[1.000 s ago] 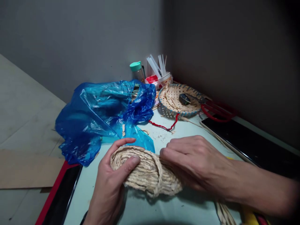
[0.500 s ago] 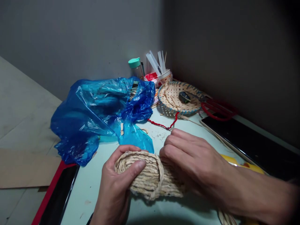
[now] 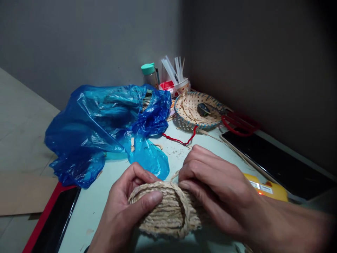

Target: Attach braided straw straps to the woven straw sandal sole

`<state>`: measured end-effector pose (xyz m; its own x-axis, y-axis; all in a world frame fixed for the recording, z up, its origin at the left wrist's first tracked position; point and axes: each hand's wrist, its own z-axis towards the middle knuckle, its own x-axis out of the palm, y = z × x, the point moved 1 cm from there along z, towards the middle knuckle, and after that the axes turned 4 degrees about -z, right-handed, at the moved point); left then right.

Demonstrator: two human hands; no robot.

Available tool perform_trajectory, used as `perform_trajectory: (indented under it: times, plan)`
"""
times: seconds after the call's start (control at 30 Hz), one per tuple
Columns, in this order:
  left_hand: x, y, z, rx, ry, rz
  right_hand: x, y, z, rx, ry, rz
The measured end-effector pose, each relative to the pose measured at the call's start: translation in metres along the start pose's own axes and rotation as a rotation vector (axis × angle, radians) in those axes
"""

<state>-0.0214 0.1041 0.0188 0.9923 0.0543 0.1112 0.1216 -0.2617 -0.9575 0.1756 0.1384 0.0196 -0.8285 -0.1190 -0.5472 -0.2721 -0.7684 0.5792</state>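
A bundle of pale twisted straw cord (image 3: 163, 214), laid in close parallel rows with a loop of cord running across it, sits low in the middle of the head view. My left hand (image 3: 121, 207) grips its left end, thumb on the front and fingers behind. At the right side, my right hand (image 3: 218, 189) is closed, thumb against curled fingers. A thin loose strand (image 3: 173, 176) rises from the bundle's top edge to these fingertips and appears pinched there. My right hand covers the bundle's right end.
Beyond the hands lie a crumpled blue plastic bag (image 3: 86, 126), a red cord (image 3: 184, 143) and a shallow woven basket (image 3: 185, 110) with red-handled scissors (image 3: 240, 124). A black flat panel (image 3: 273, 161) and yellow device (image 3: 280, 191) are at right. A teal-lidded jar (image 3: 149, 75) and cup of straws (image 3: 183, 85) stand behind.
The bundle has tilted and sunk slightly lower. A thin strand now shows between its top edge and my right fingers. The view has shifted slightly, revealing more of the yellow device.
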Motion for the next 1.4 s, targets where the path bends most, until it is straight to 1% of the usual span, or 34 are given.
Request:
perform_trajectory:
  times: [0.1, 0.17, 0.27, 0.33, 0.43, 0.5, 0.67, 0.8, 0.97, 1.07, 1.17, 1.23, 1.3, 1.33, 1.4]
  plan:
    - [0.0, -0.001, 0.0, 0.015, 0.02, 0.019, 0.0, 0.0, -0.002, 0.082, -0.005, 0.088]
    - [0.001, 0.001, 0.001, -0.006, 0.037, -0.016, 0.0, -0.001, -0.003, 0.111, 0.004, 0.109]
    - [0.005, 0.003, 0.002, -0.071, 0.057, -0.129, 0.0, -0.002, 0.0, 0.096, -0.01, 0.088]
    - [0.007, 0.005, 0.002, -0.121, 0.049, -0.179, 0.0, -0.003, 0.001, 0.086, -0.032, 0.058]
    - [0.01, 0.005, 0.0, -0.216, 0.041, -0.189, -0.001, -0.003, 0.002, 0.11, -0.049, 0.05]
    - [0.012, 0.004, -0.001, -0.256, 0.046, -0.191, -0.002, -0.003, 0.002, 0.141, -0.052, 0.073]
    - [0.016, 0.002, -0.003, -0.271, 0.004, -0.23, -0.003, -0.003, 0.002, 0.205, -0.059, 0.098]
    - [0.019, 0.002, -0.003, -0.304, -0.011, -0.313, -0.003, -0.003, 0.004, 0.19, -0.097, 0.094]
    - [0.018, -0.001, -0.005, -0.326, -0.015, -0.321, -0.005, 0.001, 0.005, 0.176, -0.099, 0.094]
    - [0.018, 0.0, -0.005, -0.352, -0.047, -0.316, -0.012, 0.003, 0.007, 0.21, -0.139, 0.141]
    - [0.018, 0.002, -0.004, -0.318, -0.096, -0.24, -0.023, 0.002, 0.009, 0.243, -0.198, 0.108]
    - [0.017, 0.003, -0.005, -0.282, -0.123, -0.188, -0.028, -0.001, 0.011, 0.286, -0.149, 0.066]
    - [0.016, 0.004, -0.006, -0.271, -0.138, -0.169, -0.03, -0.005, 0.011, 0.335, -0.052, 0.061]
    - [0.015, 0.003, -0.007, -0.273, -0.144, -0.168, -0.03, -0.008, 0.011, 0.348, -0.005, 0.061]
    - [0.015, 0.003, -0.008, -0.267, -0.15, -0.166, -0.03, -0.012, 0.011, 0.344, 0.044, 0.053]
